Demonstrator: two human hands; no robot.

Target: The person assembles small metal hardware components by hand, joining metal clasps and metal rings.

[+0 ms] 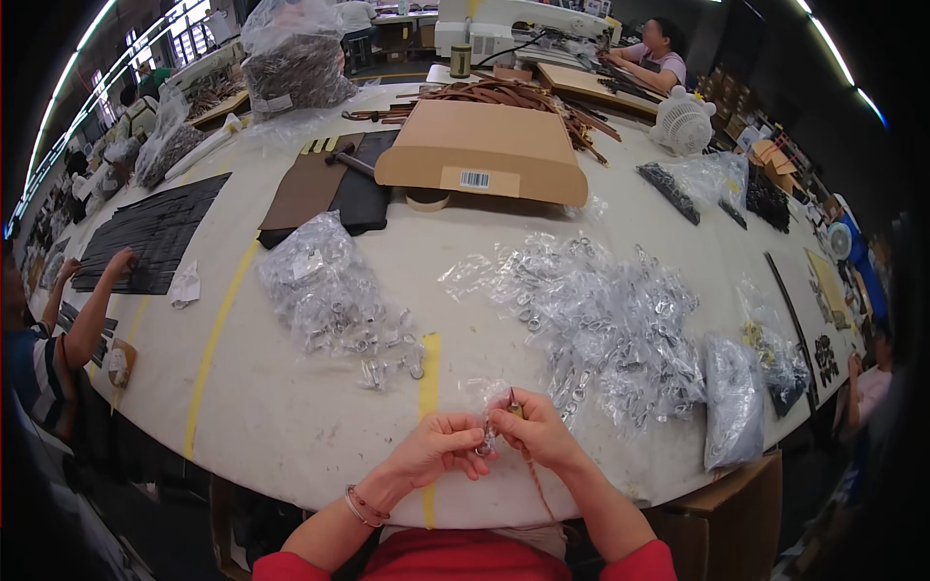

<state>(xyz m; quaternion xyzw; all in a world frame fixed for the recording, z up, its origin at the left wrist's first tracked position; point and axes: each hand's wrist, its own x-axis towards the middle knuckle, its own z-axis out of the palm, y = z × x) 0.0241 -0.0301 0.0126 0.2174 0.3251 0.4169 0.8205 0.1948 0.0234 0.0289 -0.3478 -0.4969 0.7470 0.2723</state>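
My left hand (441, 449) is closed on a small metal fitting (484, 445) partly wrapped in clear plastic; I cannot make out its exact shape. Close against it, my right hand (533, 426) grips a small pointed tool (514, 407), its dark tip sticking up past the fingers. From that hand a brown cord (536, 479) runs down to the table's front edge. On the right, beyond my hands, spreads a large pile of metal clasps in clear bags (620, 324). A second heap of clear plastic bags (325, 281) with metal pieces sits at the left.
A cardboard box (484, 145) stands at the back, with brown straps (484, 92) behind it and a hammer (351, 161) on dark sheets beside it. Black strips (155, 232) lie far left, under another person's hands. A filled plastic bag (732, 407) rests at the right edge.
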